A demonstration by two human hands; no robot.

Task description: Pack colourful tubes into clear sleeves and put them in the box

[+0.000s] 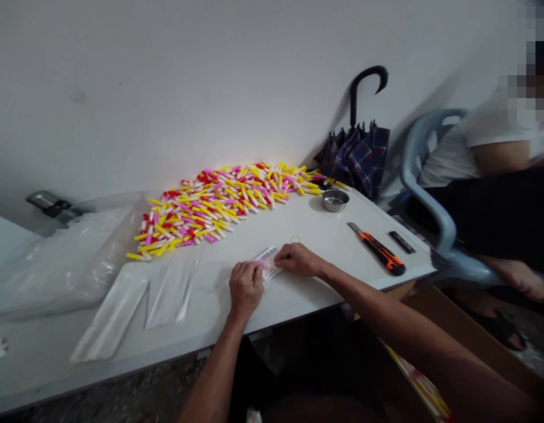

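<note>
A small clear plastic packet (268, 262) with printed lettering and something pink inside lies between my hands, low over the front of the white table. My left hand (245, 285) is closed on its left end. The fingers of my right hand (299, 259) pinch the right end. A thin loop like a rubber band (295, 239) shows just beyond my right knuckles; whether I touch it I cannot tell. Behind, against the wall, spreads a heap of small white tubes with yellow, red and pink ends (219, 202).
Flat clear plastic bags (116, 311) and a big crumpled plastic bag (64, 258) lie left. To the right are a round metal bowl (335, 200), an orange-black utility knife (380, 251) and a black blade case (401, 242). A plaid umbrella (362, 155) leans behind; a person sits on a chair (430, 194).
</note>
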